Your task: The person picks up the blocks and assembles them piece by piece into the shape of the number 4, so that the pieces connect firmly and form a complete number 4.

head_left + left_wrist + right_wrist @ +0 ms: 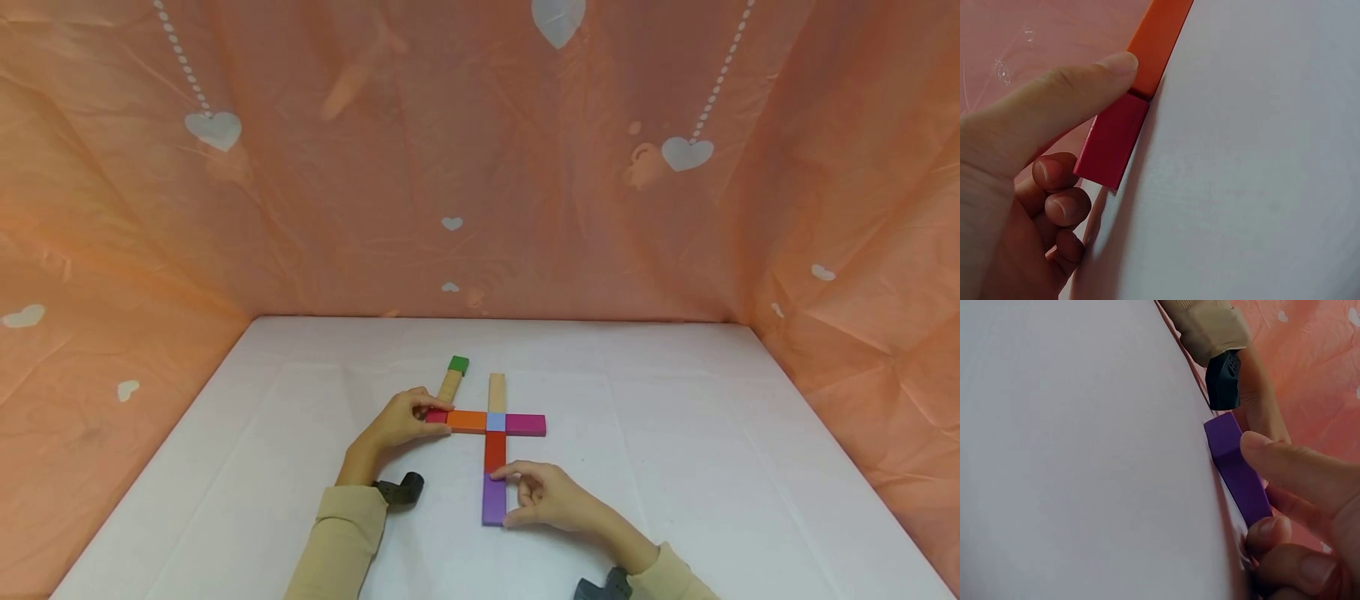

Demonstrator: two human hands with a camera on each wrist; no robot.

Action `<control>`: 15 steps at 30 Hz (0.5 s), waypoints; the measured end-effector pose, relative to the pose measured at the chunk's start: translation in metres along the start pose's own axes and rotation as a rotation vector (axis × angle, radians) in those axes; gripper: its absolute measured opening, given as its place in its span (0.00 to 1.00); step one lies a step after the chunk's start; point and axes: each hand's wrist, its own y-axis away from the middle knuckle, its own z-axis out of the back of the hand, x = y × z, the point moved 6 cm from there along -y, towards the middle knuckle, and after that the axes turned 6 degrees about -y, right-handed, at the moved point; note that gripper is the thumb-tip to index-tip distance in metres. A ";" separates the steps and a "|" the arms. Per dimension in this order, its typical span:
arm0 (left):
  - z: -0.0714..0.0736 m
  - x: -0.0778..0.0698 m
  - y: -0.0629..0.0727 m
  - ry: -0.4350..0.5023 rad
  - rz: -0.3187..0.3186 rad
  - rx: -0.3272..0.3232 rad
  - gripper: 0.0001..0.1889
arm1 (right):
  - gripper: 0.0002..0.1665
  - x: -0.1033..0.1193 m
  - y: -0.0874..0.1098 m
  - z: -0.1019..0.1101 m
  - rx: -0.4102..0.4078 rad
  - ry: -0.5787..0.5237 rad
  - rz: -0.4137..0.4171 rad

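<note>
Coloured wooden blocks lie in a cross on the white table. My left hand [400,418] pinches a crimson block [1110,144] at the cross's left end, its thumb overlapping the end of the adjoining orange block [468,422]. My right hand [553,497] holds a purple block [494,500] at the near end, index finger by its far edge and thumb at its near right corner. Between the purple block and the light blue square block [496,422] lies a red block [495,451]. A magenta block [526,425] extends right from the light blue one.
One plain wood block [497,392] runs back from the cross's centre. Another plain wood block [450,386] slants behind my left hand, tipped by a small green block [459,364]. An orange sheet with hearts [495,167] surrounds the white table [675,417].
</note>
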 end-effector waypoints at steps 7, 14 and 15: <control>0.000 -0.006 0.000 -0.008 -0.052 -0.009 0.17 | 0.31 -0.010 0.002 0.007 0.022 -0.166 -0.018; 0.000 -0.011 -0.001 -0.014 -0.094 -0.002 0.17 | 0.28 -0.016 0.003 0.016 -0.002 -0.265 -0.064; 0.000 -0.012 -0.002 -0.015 -0.097 0.001 0.17 | 0.27 -0.016 0.003 0.017 -0.012 -0.270 -0.083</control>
